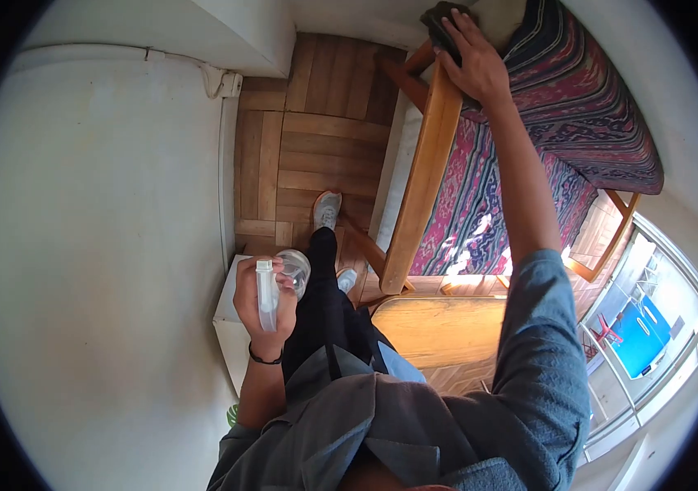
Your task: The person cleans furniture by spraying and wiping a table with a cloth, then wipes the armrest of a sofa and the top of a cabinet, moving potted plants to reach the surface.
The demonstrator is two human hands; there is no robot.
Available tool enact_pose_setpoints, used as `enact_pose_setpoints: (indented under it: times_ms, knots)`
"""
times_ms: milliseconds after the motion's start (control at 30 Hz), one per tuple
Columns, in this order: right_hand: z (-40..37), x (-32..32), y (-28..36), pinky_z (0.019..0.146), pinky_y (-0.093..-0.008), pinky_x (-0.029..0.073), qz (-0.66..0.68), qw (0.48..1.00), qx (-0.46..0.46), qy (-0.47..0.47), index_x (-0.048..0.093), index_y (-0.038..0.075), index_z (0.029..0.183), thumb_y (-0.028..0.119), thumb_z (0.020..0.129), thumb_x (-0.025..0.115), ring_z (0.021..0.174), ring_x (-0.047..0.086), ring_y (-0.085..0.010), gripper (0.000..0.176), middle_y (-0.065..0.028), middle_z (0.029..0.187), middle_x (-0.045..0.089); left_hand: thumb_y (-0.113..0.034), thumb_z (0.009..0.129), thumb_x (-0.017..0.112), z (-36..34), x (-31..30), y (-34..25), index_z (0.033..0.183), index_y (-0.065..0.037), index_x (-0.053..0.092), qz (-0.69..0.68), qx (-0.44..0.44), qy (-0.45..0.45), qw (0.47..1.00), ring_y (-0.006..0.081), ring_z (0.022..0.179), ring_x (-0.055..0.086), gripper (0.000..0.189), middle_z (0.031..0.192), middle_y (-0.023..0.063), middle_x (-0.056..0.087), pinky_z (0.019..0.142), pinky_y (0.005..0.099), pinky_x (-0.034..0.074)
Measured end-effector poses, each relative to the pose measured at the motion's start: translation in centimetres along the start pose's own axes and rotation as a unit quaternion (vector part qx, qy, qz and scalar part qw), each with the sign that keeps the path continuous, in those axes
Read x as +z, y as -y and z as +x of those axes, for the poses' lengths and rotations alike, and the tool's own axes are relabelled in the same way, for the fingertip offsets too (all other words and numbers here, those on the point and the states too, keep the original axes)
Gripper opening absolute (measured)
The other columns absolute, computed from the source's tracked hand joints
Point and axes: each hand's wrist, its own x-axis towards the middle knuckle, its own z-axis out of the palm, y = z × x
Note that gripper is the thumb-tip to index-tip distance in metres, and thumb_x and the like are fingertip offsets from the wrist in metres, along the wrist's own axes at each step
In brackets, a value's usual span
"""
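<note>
My left hand (265, 296) is closed around a clear spray bottle (292, 274) with a white trigger head, held low in front of my legs. At the far top, my right hand (473, 61) presses a dark cloth (441, 26) near the end of a wooden armrest (423, 192), its arm stretched out. The armrest belongs to a sofa whose seat (470, 204) and back are covered with red, blue and black patterned fabric. Part of the cloth is hidden under my fingers and palm.
A white wall (103, 245) runs along the left, with a cable and a small box. A wooden table (439, 327) stands close by my right side. My shoe (327, 210) is on the parquet floor (324, 147). A window (643, 327) lies at the right.
</note>
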Motion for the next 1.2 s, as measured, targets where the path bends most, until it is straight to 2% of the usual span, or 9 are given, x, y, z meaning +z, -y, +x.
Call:
enact_pose_setpoints:
  times_ms: [133,233,333,433,567,733,933,1067,1200]
  knots:
    - [-0.6,-0.7,3.0,0.118,-0.0478,0.026,-0.032,0.993,0.092,0.071,0.043,0.007,0.147,0.025,0.094,0.058,0.144,0.031,-0.0375,0.058,-0.0173,0.157,0.033,0.005,0.074,0.06,-0.5,0.4,-0.3,0.098,0.002,0.06,-0.005,-0.01,0.008,1.0,0.0188,0.081,0.064,0.025,0.102,0.0132,0.06,0.073,0.0294,0.052]
    - [-3.9,0.6,5.0,0.116,-0.0497,0.028,-0.004,0.99,0.141,0.022,0.045,0.007,0.145,0.023,0.095,0.054,0.142,0.034,-0.0373,0.054,-0.0188,0.155,0.036,0.004,0.073,0.061,-1.6,0.7,-0.1,0.097,0.002,0.061,-0.003,0.019,0.01,1.0,0.022,0.083,0.065,0.024,0.1,0.0143,0.06,0.077,0.0322,0.052]
    - [-9.1,1.6,7.0,0.109,-0.0465,0.033,0.029,0.993,0.087,-0.08,0.056,0.015,0.138,0.025,0.088,0.062,0.137,0.043,-0.0297,0.051,-0.0098,0.147,0.049,0.003,0.074,0.062,-3.4,1.2,-0.5,0.096,0.001,0.061,-0.024,-0.005,0.009,1.0,0.0245,0.086,0.065,0.022,0.1,0.0153,0.061,0.08,0.0345,0.052]
    - [-14.7,1.1,10.6,0.107,-0.0459,0.032,0.063,0.991,0.1,-0.054,0.057,0.016,0.137,0.022,0.088,0.061,0.138,0.042,-0.0291,0.05,-0.0096,0.148,0.049,0.002,0.074,0.063,-5.3,1.4,-0.2,0.095,0.002,0.061,0.001,0.044,0.032,0.999,0.0252,0.088,0.065,0.021,0.1,0.016,0.061,0.08,0.0348,0.052]
    - [-22.0,0.4,15.8,0.107,-0.0458,0.037,0.102,0.988,0.112,-0.039,0.058,0.011,0.136,0.021,0.084,0.063,0.137,0.042,-0.033,0.053,-0.0131,0.148,0.047,0.001,0.074,0.062,-9.3,2.1,-0.1,0.094,0.002,0.062,-0.005,0.01,0.03,0.999,0.0259,0.086,0.065,0.02,0.098,0.0163,0.061,0.08,0.0346,0.051]
    - [-31.2,-1.2,22.6,0.108,-0.0454,0.038,0.142,0.981,0.132,-0.005,0.059,0.009,0.133,0.021,0.082,0.064,0.137,0.042,-0.0343,0.053,-0.016,0.147,0.047,0.001,0.074,0.059,-14.9,2.9,1.8,0.097,0.005,0.06,0.004,0.054,0.057,0.997,0.0199,0.082,0.063,0.023,0.1,0.0156,0.06,0.079,0.0303,0.05]
    - [-44.9,-2.9,31.9,0.113,-0.0467,0.034,0.155,0.974,0.137,0.095,0.048,0.012,0.143,0.025,0.084,0.066,0.144,0.033,-0.0307,0.063,-0.0123,0.156,0.036,0.002,0.074,0.059,-20.9,3.7,2.3,0.095,0.006,0.06,-0.006,0.056,0.082,0.995,0.0185,0.081,0.062,0.021,0.099,0.0148,0.059,0.077,0.0304,0.05]
    - [-49.6,-2.4,34.0,0.116,-0.0468,0.031,0.139,0.97,0.143,0.142,0.045,0.012,0.145,0.026,0.085,0.066,0.146,0.03,-0.0289,0.065,-0.0108,0.158,0.031,0.003,0.075,0.058,-22.6,4.2,1.6,0.096,0.006,0.06,-0.034,0.054,0.094,0.993,0.0181,0.078,0.062,0.022,0.1,0.0151,0.06,0.077,0.0304,0.05]
    - [-49.2,-2.4,33.0,0.115,-0.0466,0.033,0.15,0.976,0.12,0.104,0.045,0.007,0.144,0.022,0.082,0.069,0.146,0.03,-0.0298,0.069,-0.0132,0.157,0.033,0.005,0.074,0.06,-24.0,4.7,0.6,0.098,0.005,0.06,-0.042,0.069,0.09,0.993,0.0169,0.075,0.062,0.024,0.101,0.0151,0.061,0.075,0.0284,0.05]
